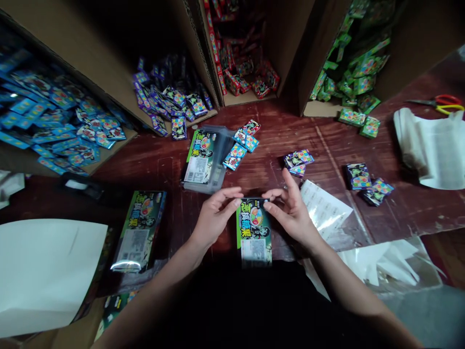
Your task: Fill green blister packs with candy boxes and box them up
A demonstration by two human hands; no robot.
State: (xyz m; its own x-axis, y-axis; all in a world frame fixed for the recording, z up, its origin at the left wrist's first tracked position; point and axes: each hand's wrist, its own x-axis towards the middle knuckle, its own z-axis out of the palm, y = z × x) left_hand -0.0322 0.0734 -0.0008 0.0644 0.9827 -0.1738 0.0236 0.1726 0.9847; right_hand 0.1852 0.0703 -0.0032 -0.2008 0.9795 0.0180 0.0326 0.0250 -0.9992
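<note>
A green and black candy packet point(254, 225) with large printed characters and a pale label lies before my body, at the table's near edge. My left hand point(218, 215) pinches its upper left corner between thumb and fingers. At the upper right corner, my right hand point(292, 218) grips it with the thumb on top, the index finger raised. Another packet of the same print point(140, 228) lies to the left. Beyond my hands, a similar printed card point(199, 160) rests on clear plastic sleeves point(220, 165). Small blue boxes point(235, 156) lie beside the sleeves.
Cardboard cartons at the back hold blue boxes point(65, 121), purple boxes point(174, 97), red boxes point(250, 77) and green boxes point(363, 72). Loose purple boxes point(358, 175), a label sheet point(323, 208), a paper roll point(432, 150) and scissors point(446, 103) lie right.
</note>
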